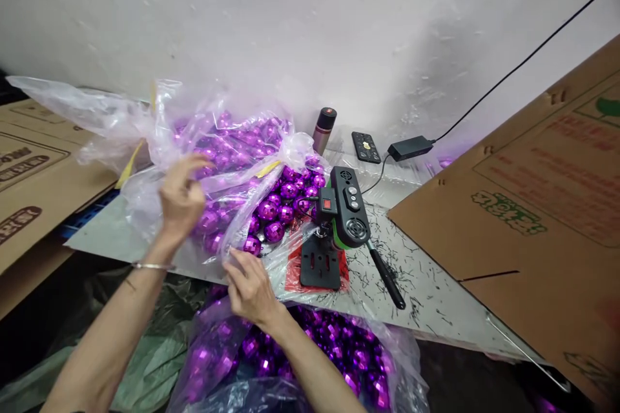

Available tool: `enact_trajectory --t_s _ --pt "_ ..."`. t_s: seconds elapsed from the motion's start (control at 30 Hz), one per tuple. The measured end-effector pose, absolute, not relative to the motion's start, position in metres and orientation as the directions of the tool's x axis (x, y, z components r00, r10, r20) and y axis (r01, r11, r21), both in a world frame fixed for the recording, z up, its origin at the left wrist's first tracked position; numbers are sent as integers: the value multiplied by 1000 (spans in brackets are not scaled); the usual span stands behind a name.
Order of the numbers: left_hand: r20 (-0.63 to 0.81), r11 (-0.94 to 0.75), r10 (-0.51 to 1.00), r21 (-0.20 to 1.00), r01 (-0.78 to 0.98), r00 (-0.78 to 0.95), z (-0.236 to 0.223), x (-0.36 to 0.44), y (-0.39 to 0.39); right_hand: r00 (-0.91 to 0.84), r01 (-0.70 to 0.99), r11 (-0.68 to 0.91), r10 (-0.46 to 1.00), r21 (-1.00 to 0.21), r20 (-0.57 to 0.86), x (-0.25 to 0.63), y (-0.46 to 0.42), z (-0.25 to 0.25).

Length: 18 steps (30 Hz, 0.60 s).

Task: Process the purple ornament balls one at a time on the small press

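Observation:
A clear plastic bag full of shiny purple mirror-ball ornaments lies on the table, its mouth open on the right side. My right hand pinches the lower edge of that mouth, just below the nearest balls. Slightly smeared by motion, my left hand is over the left part of the bag, with bent fingers and the thumb apart; I see nothing held in it. Beneath my right forearm, a second plastic bag holds many more purple balls.
Right of the balls stands a small black hand-lever machine on a red sheet. Behind are a bottle, a phone and a power adapter. Cardboard boxes flank both sides; dark bits litter the table.

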State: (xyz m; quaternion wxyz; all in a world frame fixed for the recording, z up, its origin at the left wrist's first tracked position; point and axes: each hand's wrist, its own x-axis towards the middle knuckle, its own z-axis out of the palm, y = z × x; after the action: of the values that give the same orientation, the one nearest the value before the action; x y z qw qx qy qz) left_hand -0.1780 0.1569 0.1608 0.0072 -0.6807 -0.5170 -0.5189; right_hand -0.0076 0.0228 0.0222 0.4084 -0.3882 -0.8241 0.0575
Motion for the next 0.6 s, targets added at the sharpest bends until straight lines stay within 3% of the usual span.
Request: enact_trajectory --t_s 0.1,0.17,0.27,0.43,0.5,0.6 --pt "522 -629 761 447 636 385 128 -127 122 -145 696 528 767 -487 625 2 19 20" --pt "362 -622 782 401 673 507 107 -102 113 -17 766 367 832 -527 554 4 17 14" --pt "231 -564 825 273 779 516 89 -78 114 -12 803 278 892 -528 452 0 13 -1" --pt "37 -476 880 95 875 474 84 -61 117 -182 744 421 875 -519 448 -2 7 -14" --pt "10 -448 893 120 886 450 82 -61 115 -183 747 432 864 -506 469 5 2 -9" --pt "108 -435 900 305 847 423 82 -67 109 -178 767 447 838 -462 516 22 -11 7"
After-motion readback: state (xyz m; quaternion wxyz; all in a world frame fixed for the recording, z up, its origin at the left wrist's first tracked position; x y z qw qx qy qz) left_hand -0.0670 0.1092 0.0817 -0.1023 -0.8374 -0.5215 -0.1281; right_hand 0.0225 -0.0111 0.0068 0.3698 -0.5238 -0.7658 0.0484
